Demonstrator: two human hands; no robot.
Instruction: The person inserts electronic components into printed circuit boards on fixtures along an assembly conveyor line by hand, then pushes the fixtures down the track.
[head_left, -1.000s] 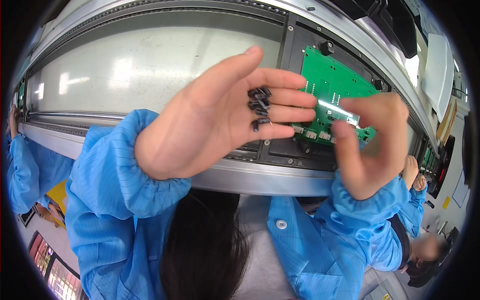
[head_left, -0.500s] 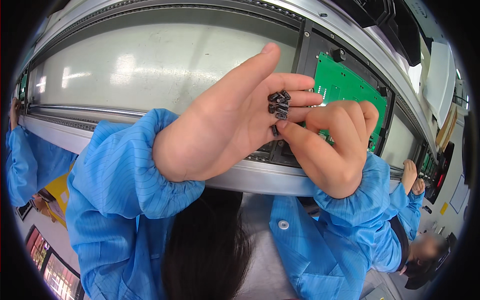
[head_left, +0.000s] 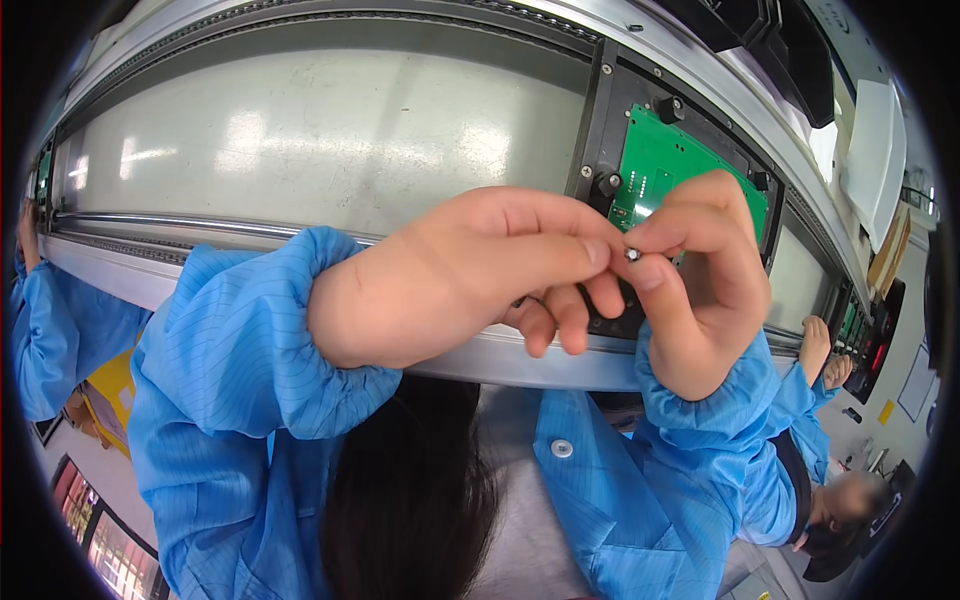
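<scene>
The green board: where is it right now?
In the head view, the green board is in the upper right, set in a black frame, with the right hand covering its lower part.

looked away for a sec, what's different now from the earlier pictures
The left hand, open before, has curled inward, mostly hiding its black parts. The right hand moved left from over the green circuit board to that palm, and now pinches one small part by the left hand. The board stays in its black frame.
</scene>
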